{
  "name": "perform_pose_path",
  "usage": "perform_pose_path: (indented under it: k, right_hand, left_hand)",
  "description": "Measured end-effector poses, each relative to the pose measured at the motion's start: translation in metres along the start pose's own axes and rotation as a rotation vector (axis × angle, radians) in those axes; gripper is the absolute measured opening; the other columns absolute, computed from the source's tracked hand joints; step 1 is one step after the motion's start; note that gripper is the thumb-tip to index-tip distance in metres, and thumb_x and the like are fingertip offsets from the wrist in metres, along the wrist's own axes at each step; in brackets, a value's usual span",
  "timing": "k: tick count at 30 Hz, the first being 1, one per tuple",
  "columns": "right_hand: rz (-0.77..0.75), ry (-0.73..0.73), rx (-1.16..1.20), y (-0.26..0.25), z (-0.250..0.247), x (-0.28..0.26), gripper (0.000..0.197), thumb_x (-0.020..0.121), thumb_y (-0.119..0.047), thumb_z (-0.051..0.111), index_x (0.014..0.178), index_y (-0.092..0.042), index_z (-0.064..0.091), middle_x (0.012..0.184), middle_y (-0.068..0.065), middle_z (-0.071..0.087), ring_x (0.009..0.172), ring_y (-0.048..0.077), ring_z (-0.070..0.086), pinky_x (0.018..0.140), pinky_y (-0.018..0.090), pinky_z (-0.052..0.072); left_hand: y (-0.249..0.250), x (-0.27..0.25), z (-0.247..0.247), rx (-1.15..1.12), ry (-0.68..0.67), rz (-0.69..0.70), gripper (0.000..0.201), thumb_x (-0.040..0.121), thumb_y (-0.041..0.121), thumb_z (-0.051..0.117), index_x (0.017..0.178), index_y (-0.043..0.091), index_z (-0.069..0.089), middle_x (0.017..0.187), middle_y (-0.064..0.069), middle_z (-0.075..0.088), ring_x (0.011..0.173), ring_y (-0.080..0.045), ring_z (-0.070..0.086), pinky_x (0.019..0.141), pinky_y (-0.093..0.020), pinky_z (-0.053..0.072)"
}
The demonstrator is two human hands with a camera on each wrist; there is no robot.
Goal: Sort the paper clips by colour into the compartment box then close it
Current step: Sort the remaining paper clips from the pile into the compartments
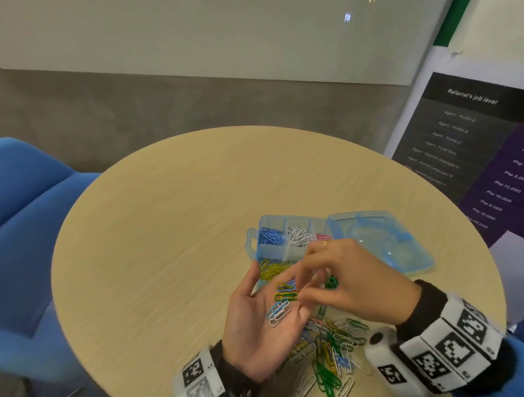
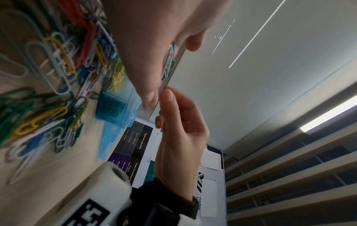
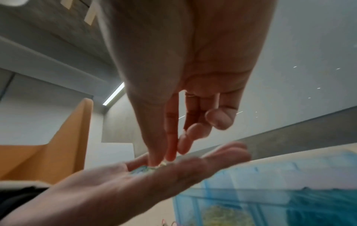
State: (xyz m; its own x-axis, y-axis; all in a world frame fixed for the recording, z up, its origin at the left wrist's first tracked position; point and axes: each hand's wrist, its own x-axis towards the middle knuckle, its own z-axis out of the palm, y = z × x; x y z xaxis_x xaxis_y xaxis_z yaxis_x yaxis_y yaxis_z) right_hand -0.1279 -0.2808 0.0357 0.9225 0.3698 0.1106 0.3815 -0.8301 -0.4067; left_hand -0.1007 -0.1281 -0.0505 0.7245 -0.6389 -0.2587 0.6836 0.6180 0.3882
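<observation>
Wire-loop paper clips (image 1: 279, 302) on cupped left hand (image 1: 257, 332)

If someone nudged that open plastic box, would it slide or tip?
The compartment box looks thin and light, so it would probably slide on the smooth table. Its lid lies open and flat, so tipping seems unlikely.

Translucent light-blue plastic compartment box (image 1: 284, 249) sits open on the table, its hinged lid (image 1: 378, 239) flat to the right. Far row compartments: blue clips (image 1: 269, 236), white clips (image 1: 299, 236), pink clips (image 1: 323, 237). Near row: yellow clips (image 1: 270, 269), green clips (image 1: 331, 282) partly hidden. Unsorted mixed-colour wire paper clips (image 1: 327, 358) lie heaped on the table just nearer than the box. A few blue, white, yellow and green clips (image 1: 281, 302) rest on an upturned palm.
</observation>
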Motion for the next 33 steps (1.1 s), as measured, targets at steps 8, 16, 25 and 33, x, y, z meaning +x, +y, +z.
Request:
perform_pose_path:
  k: [8, 16, 25, 33]
  right_hand:
    - [0.000, -0.048, -0.068, -0.007, 0.007, 0.003, 0.007, 0.082, -0.029, 0.067, 0.076, -0.027, 0.065, 0.068, -0.018, 0.043, 0.067, -0.003, 0.047, 0.062, 0.012, 0.033]
    - [0.013, -0.026, -0.058, -0.005, 0.007, 0.001, 0.007, 0.081, -0.036, 0.069, 0.082, -0.028, 0.068, 0.078, -0.020, 0.047, 0.072, -0.011, 0.048, 0.063, 0.014, 0.033]
    - [0.029, -0.002, -0.034, 0.000, 0.006, 0.001, 0.007, 0.083, -0.031, 0.065, 0.078, -0.026, 0.068, 0.072, -0.021, 0.048, 0.068, -0.006, 0.048, 0.061, 0.017, 0.037]
    - [0.037, 0.071, 0.013, 0.007, -0.006, -0.008, 0.012, 0.081, -0.037, 0.064, 0.079, -0.026, 0.070, 0.076, -0.017, 0.054, 0.066, 0.005, 0.051, 0.063, 0.027, 0.046]
  left_hand:
    - [0.001, 0.001, -0.005, 0.065, 0.032, 0.058, 0.062, 0.100, 0.042, 0.038, 0.132, -0.010, 0.051, 0.133, -0.019, 0.044, 0.129, -0.026, 0.039, 0.121, -0.029, 0.004]
    - [0.002, 0.002, 0.000, -0.006, 0.059, -0.006, 0.055, 0.103, 0.034, 0.036, 0.130, -0.011, 0.050, 0.147, -0.019, 0.021, 0.150, -0.025, 0.006, 0.123, -0.033, 0.001]
    - [0.001, 0.003, -0.004, -0.021, 0.073, -0.027, 0.056, 0.103, 0.032, 0.039, 0.135, -0.014, 0.045, 0.143, -0.019, 0.032, 0.146, -0.024, 0.018, 0.123, -0.033, 0.002]
    - [-0.001, 0.001, -0.001, -0.047, 0.039, -0.052, 0.067, 0.100, 0.036, 0.039, 0.144, -0.013, 0.031, 0.158, -0.023, 0.021, 0.144, -0.037, 0.030, 0.123, -0.040, 0.011]
